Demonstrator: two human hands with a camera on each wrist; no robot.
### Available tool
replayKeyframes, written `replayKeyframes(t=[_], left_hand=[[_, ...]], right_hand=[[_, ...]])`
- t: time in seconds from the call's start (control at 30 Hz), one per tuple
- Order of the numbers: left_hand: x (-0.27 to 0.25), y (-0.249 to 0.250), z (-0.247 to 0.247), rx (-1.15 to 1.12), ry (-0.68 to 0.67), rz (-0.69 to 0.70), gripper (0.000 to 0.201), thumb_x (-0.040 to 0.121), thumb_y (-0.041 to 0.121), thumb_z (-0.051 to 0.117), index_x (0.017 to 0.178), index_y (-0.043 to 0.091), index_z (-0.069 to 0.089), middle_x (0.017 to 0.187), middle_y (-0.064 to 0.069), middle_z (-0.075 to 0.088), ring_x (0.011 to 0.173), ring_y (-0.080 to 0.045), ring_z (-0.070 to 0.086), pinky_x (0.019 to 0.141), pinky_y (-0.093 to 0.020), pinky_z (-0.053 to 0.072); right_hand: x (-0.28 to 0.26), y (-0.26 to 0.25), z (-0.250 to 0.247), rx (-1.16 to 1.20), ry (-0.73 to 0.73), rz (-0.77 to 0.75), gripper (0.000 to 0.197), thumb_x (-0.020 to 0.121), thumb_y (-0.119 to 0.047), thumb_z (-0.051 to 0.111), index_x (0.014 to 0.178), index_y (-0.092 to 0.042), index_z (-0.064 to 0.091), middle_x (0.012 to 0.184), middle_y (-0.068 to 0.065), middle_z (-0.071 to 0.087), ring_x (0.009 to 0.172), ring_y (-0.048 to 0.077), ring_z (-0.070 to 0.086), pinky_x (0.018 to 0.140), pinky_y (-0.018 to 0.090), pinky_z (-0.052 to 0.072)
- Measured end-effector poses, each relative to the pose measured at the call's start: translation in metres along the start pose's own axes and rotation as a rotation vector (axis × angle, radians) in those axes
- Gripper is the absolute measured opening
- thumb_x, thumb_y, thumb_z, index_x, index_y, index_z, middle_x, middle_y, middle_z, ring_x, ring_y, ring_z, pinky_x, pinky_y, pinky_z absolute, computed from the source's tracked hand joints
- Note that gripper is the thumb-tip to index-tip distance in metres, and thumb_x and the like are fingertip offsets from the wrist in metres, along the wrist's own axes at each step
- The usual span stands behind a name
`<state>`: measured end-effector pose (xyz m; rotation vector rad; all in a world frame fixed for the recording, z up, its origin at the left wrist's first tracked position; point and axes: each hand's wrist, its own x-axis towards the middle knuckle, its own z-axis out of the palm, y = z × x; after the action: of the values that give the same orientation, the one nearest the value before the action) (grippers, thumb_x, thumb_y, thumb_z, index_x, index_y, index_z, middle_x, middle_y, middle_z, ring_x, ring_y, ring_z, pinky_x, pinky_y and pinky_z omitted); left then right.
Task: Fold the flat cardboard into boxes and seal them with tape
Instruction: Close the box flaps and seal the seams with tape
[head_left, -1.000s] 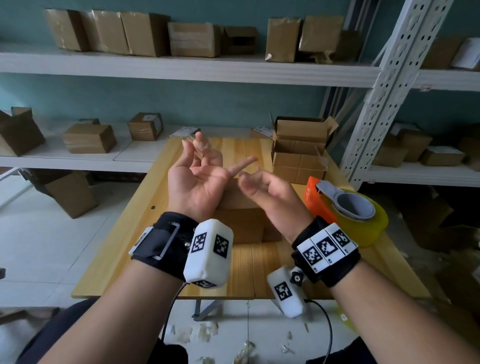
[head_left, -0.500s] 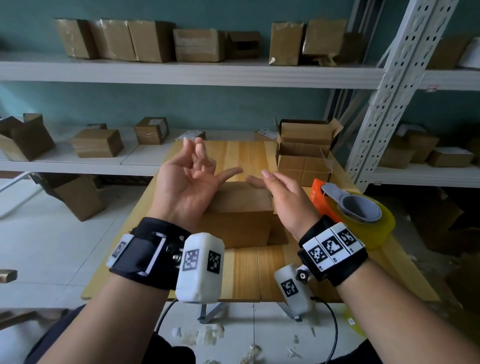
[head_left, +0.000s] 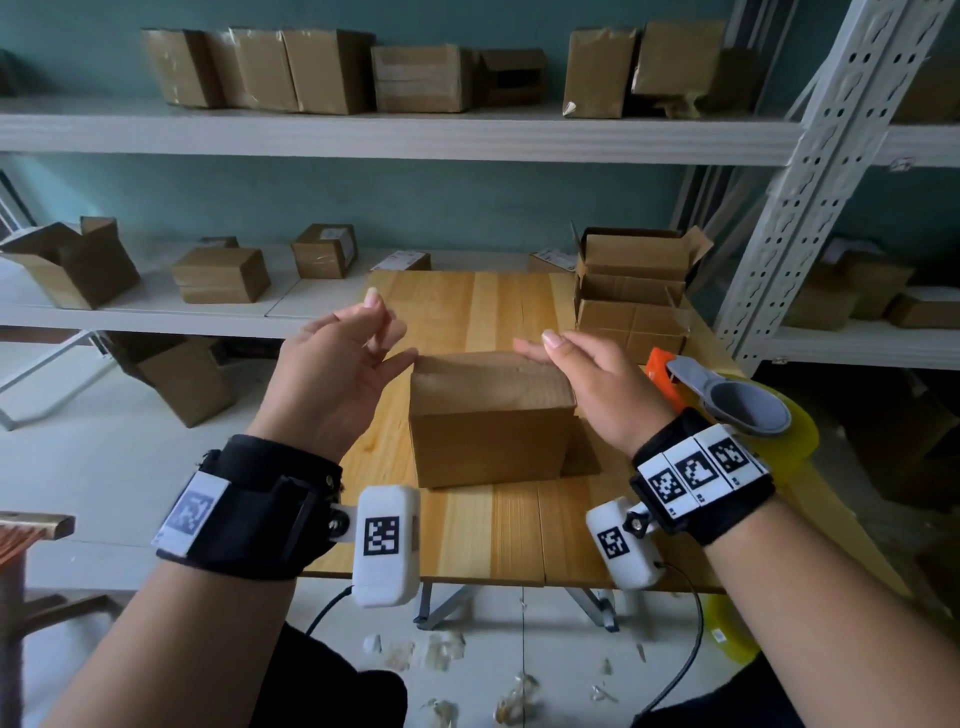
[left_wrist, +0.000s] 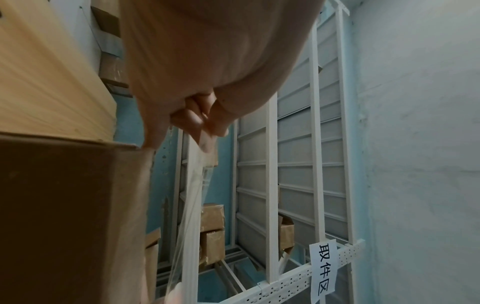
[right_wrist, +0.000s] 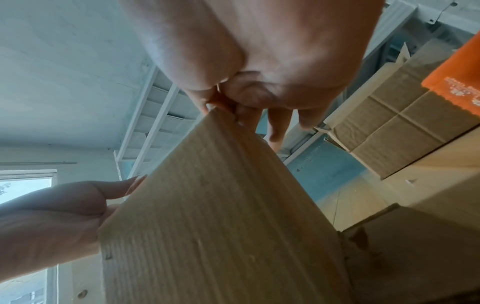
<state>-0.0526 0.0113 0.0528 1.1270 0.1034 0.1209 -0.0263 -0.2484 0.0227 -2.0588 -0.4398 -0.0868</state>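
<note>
The box (head_left: 491, 415) sits mid-desk (head_left: 467, 306), flaps shut. The left hand (head_left: 332, 374) pinches clear tape (left_wrist: 192, 205) at its 9 o'clock side; the right hand (head_left: 597, 387) pinches its 3 o'clock top edge. Next, the tape likely needs pressing down flat.

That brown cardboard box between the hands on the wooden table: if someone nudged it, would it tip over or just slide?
The brown cardboard box would probably slide: it sits wider than tall on the smooth wooden table. It likely feels light, being thin corrugated card. Its top edge may flex where the right hand and left hand touch it.
</note>
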Motion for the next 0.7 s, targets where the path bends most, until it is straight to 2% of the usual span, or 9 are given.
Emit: replayKeyframes(t=[0.1, 0.17, 0.23, 0.3, 0.4, 0.5, 0.57, 0.63, 0.7], left_hand=[[-0.002, -0.002, -0.004, 0.018, 0.024, -0.010, 0.018, 0.109, 0.023, 0.059, 0.096, 0.013, 0.065, 0.080, -0.002, 0.058, 0.073, -0.010, 0.061, 0.108, -0.051, 0.056], [-0.003, -0.004, -0.004, 0.031, 0.047, -0.013, 0.015, 0.108, 0.023, 0.060, 0.098, 0.014, 0.065, 0.081, -0.001, 0.060, 0.074, -0.010, 0.063, 0.103, -0.047, 0.059], [-0.004, -0.008, -0.004, 0.027, 0.071, -0.020, 0.012, 0.108, 0.022, 0.061, 0.102, 0.013, 0.064, 0.082, -0.001, 0.061, 0.074, -0.009, 0.064, 0.097, -0.041, 0.061], [-0.002, -0.013, -0.005, -0.004, 0.103, -0.046, 0.011, 0.107, 0.020, 0.062, 0.112, 0.010, 0.064, 0.085, -0.001, 0.062, 0.073, -0.009, 0.065, 0.093, -0.038, 0.062], [-0.001, -0.021, -0.004, -0.073, 0.158, -0.105, 0.013, 0.106, 0.016, 0.065, 0.117, 0.008, 0.066, 0.089, -0.002, 0.065, 0.070, -0.008, 0.069, 0.095, -0.038, 0.061], [-0.005, -0.025, 0.000, -0.138, 0.201, -0.169, 0.013, 0.105, 0.011, 0.063, 0.118, 0.008, 0.067, 0.093, -0.002, 0.067, 0.070, -0.008, 0.072, 0.098, -0.039, 0.060], [-0.008, -0.025, 0.001, -0.141, 0.202, -0.183, 0.015, 0.105, 0.012, 0.064, 0.119, 0.008, 0.066, 0.090, -0.001, 0.068, 0.072, -0.008, 0.074, 0.105, -0.041, 0.057], [-0.013, -0.025, 0.001, -0.127, 0.217, -0.184, 0.017, 0.104, 0.017, 0.067, 0.120, 0.011, 0.066, 0.088, 0.002, 0.070, 0.073, -0.007, 0.076, 0.106, -0.035, 0.054], [-0.021, -0.022, 0.003, -0.111, 0.241, -0.184, 0.017, 0.103, 0.022, 0.070, 0.118, 0.016, 0.067, 0.090, 0.005, 0.073, 0.076, -0.005, 0.077, 0.102, -0.030, 0.050]], right_hand=[[-0.001, -0.003, -0.001, -0.020, -0.017, -0.003, 0.044, 0.114, -0.044, 0.033, 0.136, -0.026, 0.067, 0.139, -0.022, 0.064, 0.135, 0.000, 0.052, 0.119, 0.029, 0.032], [-0.001, -0.004, -0.003, -0.021, -0.026, 0.005, 0.044, 0.114, -0.043, 0.034, 0.134, -0.024, 0.068, 0.127, -0.031, 0.064, 0.129, 0.008, 0.058, 0.116, 0.025, 0.036], [0.000, -0.004, -0.005, -0.007, -0.025, 0.021, 0.044, 0.113, -0.043, 0.035, 0.129, -0.023, 0.071, 0.120, -0.033, 0.066, 0.128, 0.023, 0.060, 0.112, 0.023, 0.040], [0.003, -0.002, -0.006, 0.015, -0.021, 0.019, 0.041, 0.113, -0.042, 0.038, 0.122, -0.024, 0.073, 0.126, -0.027, 0.070, 0.131, 0.028, 0.059, 0.116, 0.029, 0.038], [0.007, 0.001, -0.007, 0.039, -0.009, 0.025, 0.037, 0.112, -0.038, 0.041, 0.113, -0.026, 0.076, 0.124, -0.020, 0.074, 0.127, 0.017, 0.062, 0.123, 0.041, 0.033], [0.008, 0.000, -0.010, 0.065, -0.005, 0.051, 0.037, 0.111, -0.035, 0.045, 0.104, -0.019, 0.077, 0.118, -0.017, 0.077, 0.120, 0.040, 0.064, 0.116, 0.049, 0.042], [0.008, 0.000, -0.010, 0.087, 0.000, 0.056, 0.038, 0.111, -0.033, 0.047, 0.093, -0.013, 0.074, 0.116, -0.020, 0.077, 0.113, 0.056, 0.059, 0.109, 0.061, 0.046], [0.007, -0.002, -0.009, 0.091, 0.012, 0.055, 0.042, 0.110, -0.032, 0.048, 0.086, -0.006, 0.070, 0.115, -0.022, 0.077, 0.111, 0.061, 0.057, 0.106, 0.068, 0.045], [0.007, -0.001, -0.007, 0.063, 0.037, 0.056, 0.045, 0.109, -0.033, 0.049, 0.095, 0.004, 0.071, 0.114, -0.023, 0.077, 0.110, 0.060, 0.058, 0.106, 0.069, 0.044]])
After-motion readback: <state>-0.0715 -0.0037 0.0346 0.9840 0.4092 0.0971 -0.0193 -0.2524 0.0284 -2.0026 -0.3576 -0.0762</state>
